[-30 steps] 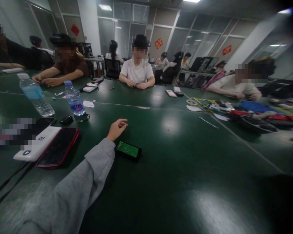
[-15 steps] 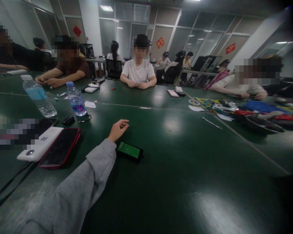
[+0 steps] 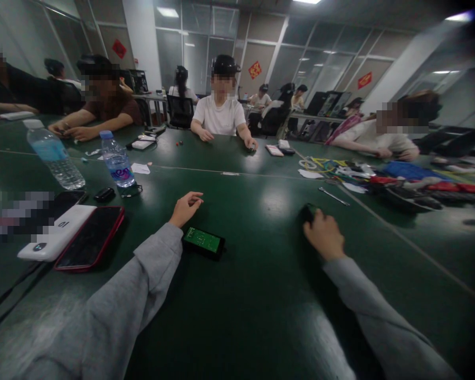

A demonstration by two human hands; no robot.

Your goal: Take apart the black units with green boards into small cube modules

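The circuit board (image 3: 203, 240) lies face up in a black case (image 3: 222, 251) on the table (image 3: 257, 295), just right of the left wrist, probably so its printed side shows. The left hand (image 3: 187, 208) holds nothing; its fingers are loosely bent at the board's far left, perhaps only resting. Farther right, the right hand (image 3: 325, 236) curls over a small dark thing (image 3: 309, 212); blur hides whether it is gripped or merely touched. At the left, a red-edged phone (image 3: 89, 240) and two bottles (image 3: 58, 160) (image 3: 119, 163) seem set aside to leave elbow room.

The table is dark green and glossy, with pale seams and patches of glare. A wrench (image 3: 334, 196) lies near a cable heap (image 3: 340, 170) on the far right. Beyond, co-workers (image 3: 219, 113) sit before glass partitions (image 3: 198, 47) under ceiling lights (image 3: 167, 12)
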